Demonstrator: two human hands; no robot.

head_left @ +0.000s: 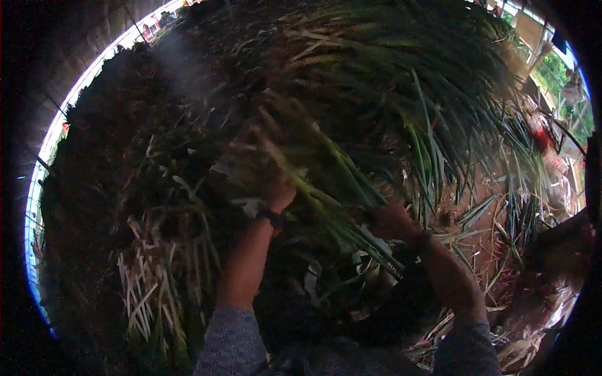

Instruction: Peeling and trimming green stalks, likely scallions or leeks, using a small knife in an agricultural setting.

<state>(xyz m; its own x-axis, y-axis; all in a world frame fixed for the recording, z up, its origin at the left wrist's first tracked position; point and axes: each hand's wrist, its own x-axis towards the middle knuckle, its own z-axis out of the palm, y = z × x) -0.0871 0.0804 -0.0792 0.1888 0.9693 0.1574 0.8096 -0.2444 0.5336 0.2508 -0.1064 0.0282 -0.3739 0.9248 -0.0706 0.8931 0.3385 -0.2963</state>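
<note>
A long green onion (313, 193) runs slantwise through the middle, its pale end up and to the left, its green leaves down and to the right. My left hand (280, 193), with a dark band at the wrist, is closed around its paler part. Over the leaves on the right is my right hand (396, 224); its fingers are dark and smeared by motion, so their grip cannot be told. Another green onion (348, 168) lies just above, partly in shadow.
A big heap of green onions (389, 56) fills the far side. Trimmed white stalks (147, 291) lie in a bunch at the near left. On the right, loose leaves (480, 210) cover part of the brown ground (483, 185). The left side is dark and hard to make out.
</note>
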